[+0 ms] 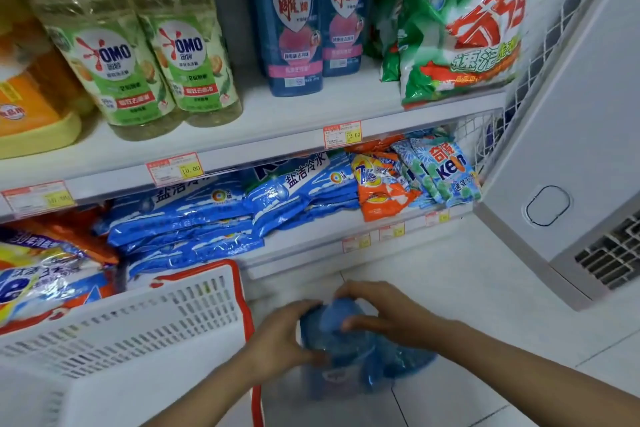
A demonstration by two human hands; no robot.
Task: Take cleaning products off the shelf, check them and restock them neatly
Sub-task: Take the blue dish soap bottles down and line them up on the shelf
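Item: blue bottle (360, 357), blurred, hanging low over the floor, just right of the white basket (138, 340). Left hand (277, 336) is gripping its side and right hand (384, 312) is curling over its top. Matching bottles (291, 21) are standing on the upper shelf (311, 107), well above.

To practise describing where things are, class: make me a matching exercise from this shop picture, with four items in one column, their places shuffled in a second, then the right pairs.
Items
1 OMO bottles
2 green bag
3 Tide bag
4 basket

Places
A lower shelf
B upper shelf, right end
C bottom left, below the lower shelf
D upper shelf, left of the blue bottles

Pairs: 1-D, 2-B, 3-A, 4-C
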